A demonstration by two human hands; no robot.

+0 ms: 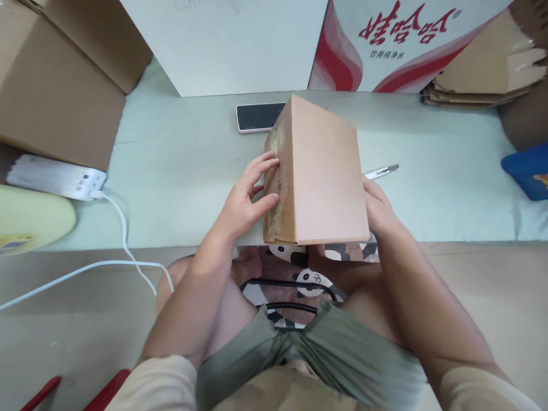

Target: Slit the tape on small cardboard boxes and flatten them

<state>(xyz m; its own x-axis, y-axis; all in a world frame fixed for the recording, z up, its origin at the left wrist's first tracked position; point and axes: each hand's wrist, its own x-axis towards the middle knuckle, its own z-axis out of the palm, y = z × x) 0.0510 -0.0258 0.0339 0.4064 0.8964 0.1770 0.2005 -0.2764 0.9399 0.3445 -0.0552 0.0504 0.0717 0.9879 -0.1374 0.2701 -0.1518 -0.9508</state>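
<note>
You have the cardboard box (329, 177) at the near edge of the bench (192, 171), between your two hands, tilted, with one taped side turned left; whether its underside rests on the bench cannot be told. Your left grip (244, 200) stands with thumb and fingers apart, tips against the taped side. Your right grip (379, 208) is set against the box's right side; its fingertips are hidden, so how tightly it closes cannot be told.

Just beyond your right grip lies a cutter (384, 170), its left end covered. A phone (257, 117) lies flat on the far side, partly behind the box. Farther off stands a white carton (278, 45) bearing red lettering. To your left, a white power bank (55, 176) carries a plugged-in cable (124, 228). At the far right, folded cardboard (475, 80) is stacked.
</note>
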